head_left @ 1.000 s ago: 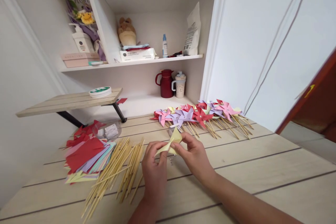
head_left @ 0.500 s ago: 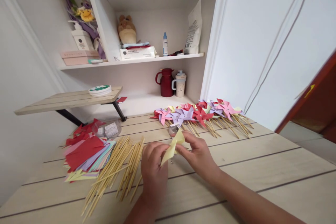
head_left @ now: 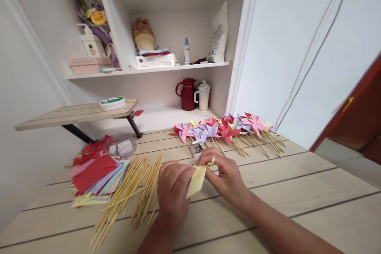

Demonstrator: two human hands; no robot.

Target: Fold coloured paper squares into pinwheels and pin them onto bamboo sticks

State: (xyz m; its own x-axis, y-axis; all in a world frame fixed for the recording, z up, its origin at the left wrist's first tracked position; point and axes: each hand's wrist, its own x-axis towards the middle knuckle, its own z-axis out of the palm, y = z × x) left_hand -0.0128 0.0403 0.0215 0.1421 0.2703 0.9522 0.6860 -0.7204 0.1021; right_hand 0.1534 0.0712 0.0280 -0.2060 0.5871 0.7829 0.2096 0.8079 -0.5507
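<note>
Seemingly well underway: the left hand [head_left: 174, 190] and right hand [head_left: 226, 175] both pinch a folded yellow paper square [head_left: 196, 180] just above the tabletop [head_left: 297, 190]. Many finished paper pinwheels [head_left: 220, 129] lie beyond. A coloured paper stack [head_left: 95, 171] and loose bamboo sticks [head_left: 131, 192] lie unused at the left, so plenty is left.

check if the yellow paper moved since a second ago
Yes. The yellow paper has dropped nearer the person, away from the small clear box it overlapped before.
</note>
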